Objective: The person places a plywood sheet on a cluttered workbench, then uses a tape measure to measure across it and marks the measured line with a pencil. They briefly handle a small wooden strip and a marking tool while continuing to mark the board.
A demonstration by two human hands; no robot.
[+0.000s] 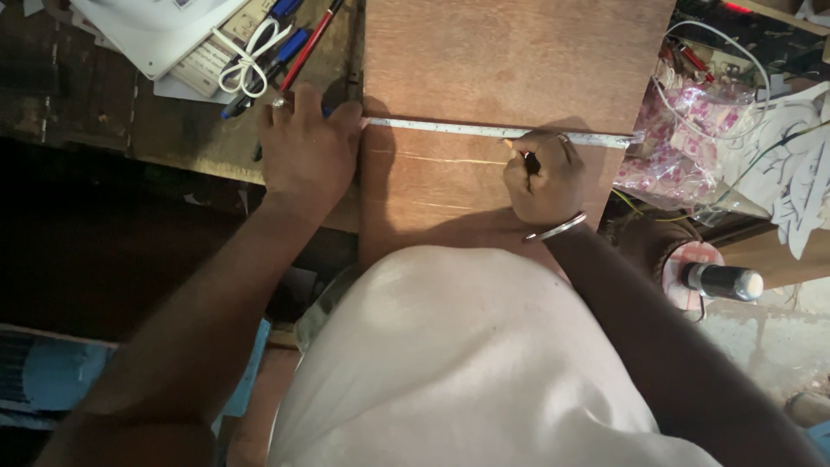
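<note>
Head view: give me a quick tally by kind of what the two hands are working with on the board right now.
Wooden board: 1
Metal ruler lying across the board, held down by the left hand: 1
Dark marking tool gripped in the right hand; its exact kind is unclear: 1
Total: 3

1. The light is dim and warm, brightest on the wooden board (519, 60).
2. The lower left falls into near-black shadow.
3. The hands cast soft shadows on the board, the left hand (307, 147) to its right.
4. The pale garment (458, 363) is softly overexposed.
5. Edges look smeared and grainy.
</note>
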